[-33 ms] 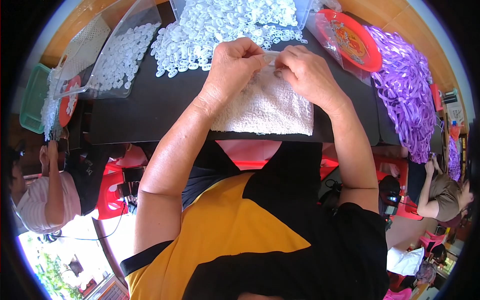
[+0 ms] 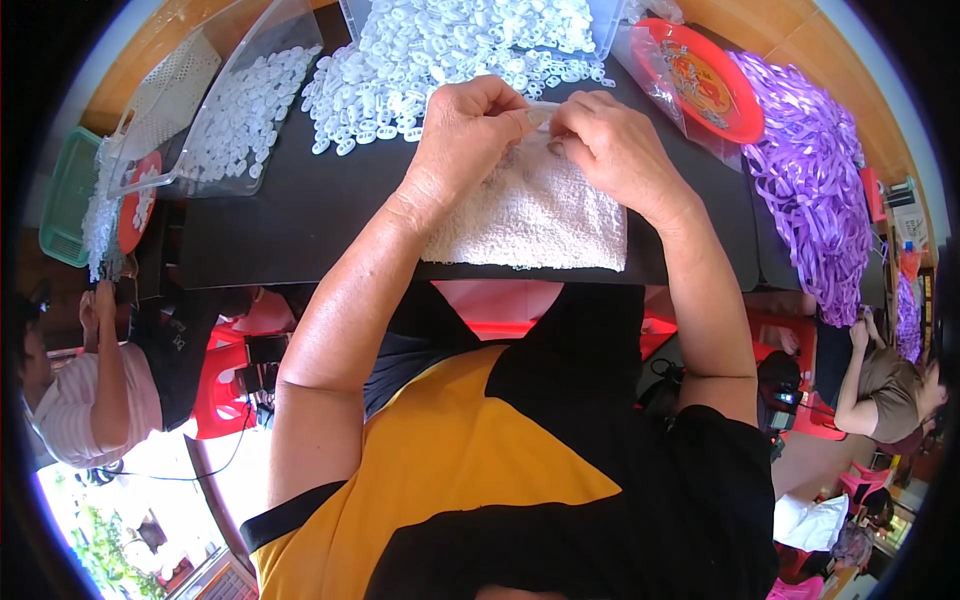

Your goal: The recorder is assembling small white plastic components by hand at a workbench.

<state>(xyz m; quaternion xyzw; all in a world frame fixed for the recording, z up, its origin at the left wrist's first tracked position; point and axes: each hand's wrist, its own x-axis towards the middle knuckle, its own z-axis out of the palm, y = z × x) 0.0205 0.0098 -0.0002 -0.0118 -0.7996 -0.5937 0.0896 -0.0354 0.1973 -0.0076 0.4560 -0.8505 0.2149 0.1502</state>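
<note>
My left hand point(image 2: 468, 128) and my right hand point(image 2: 612, 143) meet above a white terry towel point(image 2: 535, 225) lying on the black tabletop. Both are closed in a pinch, fingertips almost together. Between them shows a bit of a small whitish translucent piece point(image 2: 541, 113); the fingers hide most of it, so its exact kind cannot be made out. Just beyond my hands spreads a heap of small white plastic pieces with oval holes point(image 2: 365, 95), spilling from a clear plastic bin point(image 2: 347, 18).
To the left a tilted clear bin point(image 2: 195, 160) holds more white pieces, near a white perforated basket point(image 2: 172, 85) and a green basket point(image 2: 66, 205). On the right are a red plate point(image 2: 738, 105) in clear plastic and piled purple ribbons point(image 2: 805, 190). Co-workers sit at both sides.
</note>
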